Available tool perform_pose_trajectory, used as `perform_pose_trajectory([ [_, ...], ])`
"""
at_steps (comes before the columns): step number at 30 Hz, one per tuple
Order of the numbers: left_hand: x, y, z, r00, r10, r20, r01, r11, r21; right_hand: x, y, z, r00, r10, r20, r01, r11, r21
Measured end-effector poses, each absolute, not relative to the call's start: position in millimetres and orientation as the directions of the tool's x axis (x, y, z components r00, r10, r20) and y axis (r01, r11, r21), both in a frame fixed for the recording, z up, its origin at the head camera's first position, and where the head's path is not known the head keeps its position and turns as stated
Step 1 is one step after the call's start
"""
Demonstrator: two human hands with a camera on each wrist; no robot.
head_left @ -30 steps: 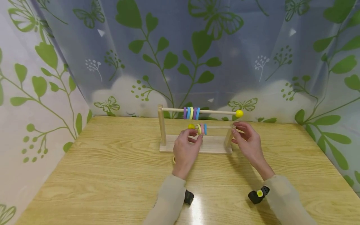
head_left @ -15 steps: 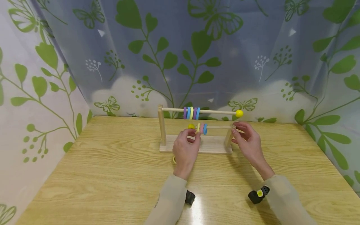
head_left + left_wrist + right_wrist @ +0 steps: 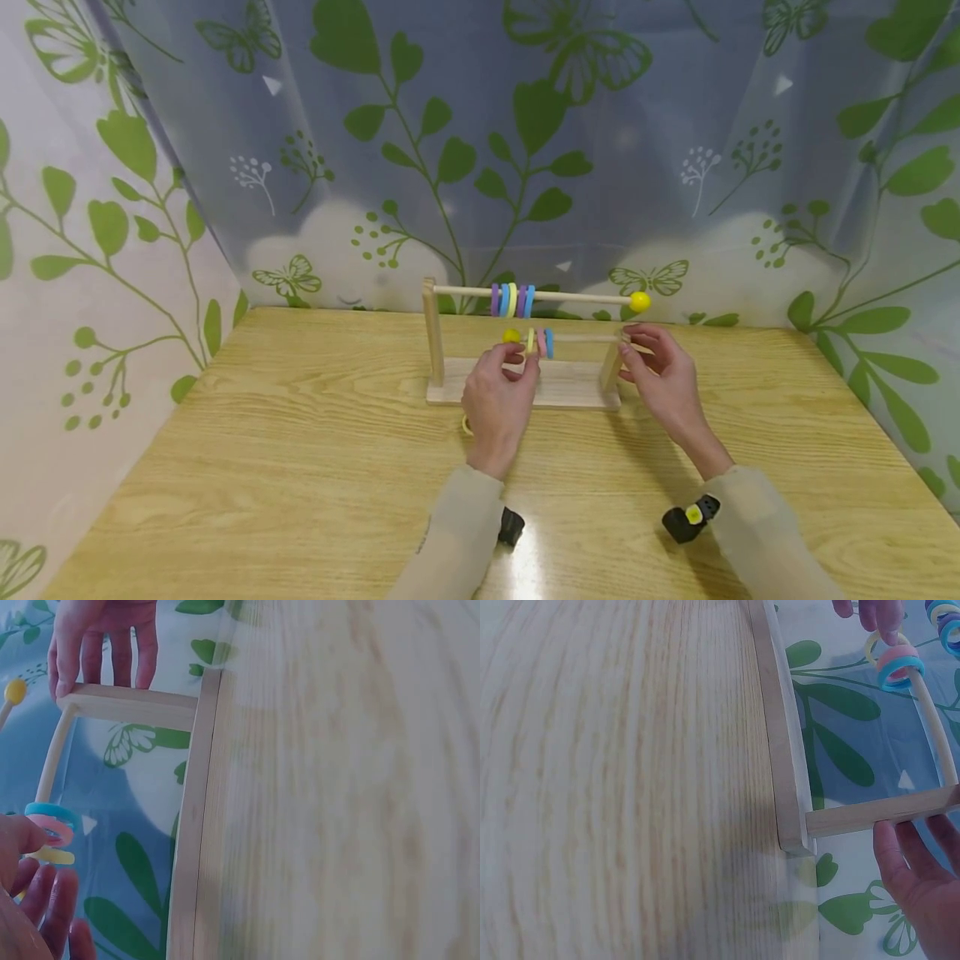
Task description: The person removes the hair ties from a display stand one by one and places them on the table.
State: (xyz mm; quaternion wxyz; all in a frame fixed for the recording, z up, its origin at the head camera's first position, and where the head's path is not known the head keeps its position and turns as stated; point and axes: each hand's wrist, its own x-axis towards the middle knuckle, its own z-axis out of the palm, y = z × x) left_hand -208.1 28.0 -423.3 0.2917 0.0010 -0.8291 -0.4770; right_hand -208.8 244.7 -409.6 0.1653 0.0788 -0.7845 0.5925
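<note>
A wooden stand (image 3: 570, 390) carries two horizontal rods on opposite posts. On the lower rod (image 3: 588, 338) hang a pale yellow ring (image 3: 531, 340), a pink ring (image 3: 897, 654) and a blue ring (image 3: 54, 814), with a yellow ball (image 3: 512, 336) at its left end. My left hand (image 3: 501, 404) pinches the pale yellow ring between thumb and fingers; its fingertips are partly hidden in the head view. My right hand (image 3: 666, 379) grips the top of the right post (image 3: 885, 811), thumb on one side and fingers on the other.
Several purple, blue and yellow rings (image 3: 512, 301) hang on the upper rod (image 3: 581, 297), which ends in another yellow ball (image 3: 639, 302). A yellow ring (image 3: 467, 425) lies on the table (image 3: 300, 467), partly behind the left hand. A patterned curtain (image 3: 480, 167) stands behind.
The left hand's thumb shifts slightly at the pale yellow ring, which now hangs a little apart from the pink one. The blue ring swung and straightened. The right hand stays on the post.
</note>
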Motion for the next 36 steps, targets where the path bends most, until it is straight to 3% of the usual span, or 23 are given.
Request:
perform_pose_trajectory([
  [36, -207, 11, -421, -0.835, -0.372, 0.404, 0.216, 0.454, 0.864, -210, 245, -410, -0.932, 0.072, 0.354, -0.320, 0.289, -0.902],
])
